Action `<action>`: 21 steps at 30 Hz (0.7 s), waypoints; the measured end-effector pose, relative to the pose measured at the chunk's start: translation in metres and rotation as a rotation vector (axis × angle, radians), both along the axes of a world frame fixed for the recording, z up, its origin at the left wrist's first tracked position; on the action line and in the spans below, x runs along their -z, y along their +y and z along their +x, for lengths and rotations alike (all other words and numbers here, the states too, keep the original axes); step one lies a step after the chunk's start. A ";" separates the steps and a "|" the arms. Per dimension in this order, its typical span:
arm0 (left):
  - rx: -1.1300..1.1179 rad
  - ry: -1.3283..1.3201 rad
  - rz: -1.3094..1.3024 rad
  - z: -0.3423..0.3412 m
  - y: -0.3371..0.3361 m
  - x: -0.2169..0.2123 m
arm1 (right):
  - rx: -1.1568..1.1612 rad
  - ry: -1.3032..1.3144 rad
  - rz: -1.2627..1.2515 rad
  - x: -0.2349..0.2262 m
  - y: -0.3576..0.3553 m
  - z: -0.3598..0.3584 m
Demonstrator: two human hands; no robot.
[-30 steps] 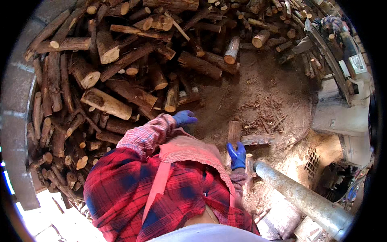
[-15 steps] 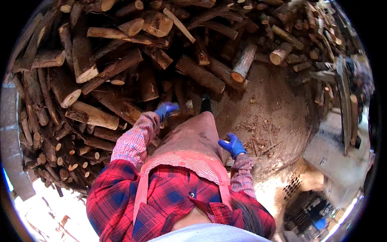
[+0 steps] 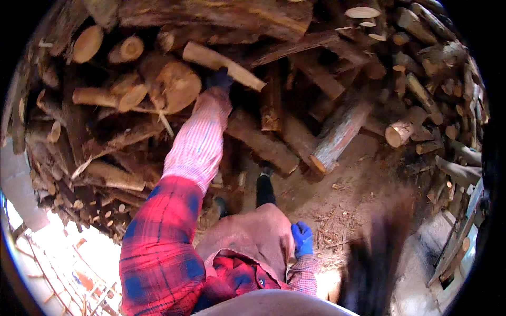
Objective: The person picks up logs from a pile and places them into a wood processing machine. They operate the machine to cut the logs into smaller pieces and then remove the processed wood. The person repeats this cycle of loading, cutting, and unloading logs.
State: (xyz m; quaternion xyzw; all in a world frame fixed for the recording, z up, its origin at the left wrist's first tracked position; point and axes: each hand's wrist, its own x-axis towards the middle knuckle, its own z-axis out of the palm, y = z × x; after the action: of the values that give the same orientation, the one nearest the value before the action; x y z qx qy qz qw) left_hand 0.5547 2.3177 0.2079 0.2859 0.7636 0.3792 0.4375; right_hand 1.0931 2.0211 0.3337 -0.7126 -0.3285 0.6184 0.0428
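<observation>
Dimly, the left hand (image 3: 220,80) touches a pale log (image 3: 238,72); grip unclear.

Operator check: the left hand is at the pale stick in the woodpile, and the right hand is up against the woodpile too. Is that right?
Not quite. The right hand is not up against the woodpile: the head view shows it lower down, beside the apron. The left hand is at the pale stick, as you said.

it looks like a wood store. cut logs (image 3: 343,132) lie heaped beside a dirt floor (image 3: 298,199) strewn with wood scraps (image 3: 342,220).
</observation>
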 end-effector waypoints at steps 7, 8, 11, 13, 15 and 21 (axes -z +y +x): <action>0.776 -0.315 -0.082 0.203 -0.074 -0.118 | -0.188 0.122 0.228 0.028 -0.004 -0.010; 0.970 -0.294 -0.031 0.225 -0.050 -0.162 | -0.322 0.080 0.250 0.029 0.009 -0.016; 1.421 -0.051 0.494 0.263 0.090 -0.346 | -0.190 0.120 0.221 -0.002 0.041 -0.054; 1.217 -0.039 0.814 0.276 0.171 -0.443 | 0.012 0.304 0.344 -0.038 0.071 -0.076; 0.945 0.000 1.003 0.267 0.216 -0.502 | -0.255 0.176 0.471 -0.027 0.094 -0.072; 0.864 -0.212 0.539 0.231 0.118 -0.290 | -0.321 0.111 0.214 -0.017 0.215 -0.092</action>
State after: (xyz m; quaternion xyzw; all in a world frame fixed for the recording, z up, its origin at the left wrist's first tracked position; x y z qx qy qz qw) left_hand 0.7862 2.4361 0.4983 0.6375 0.4025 0.3741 0.5400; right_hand 1.0016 2.2366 0.3509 -0.6073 -0.4991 0.6170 0.0372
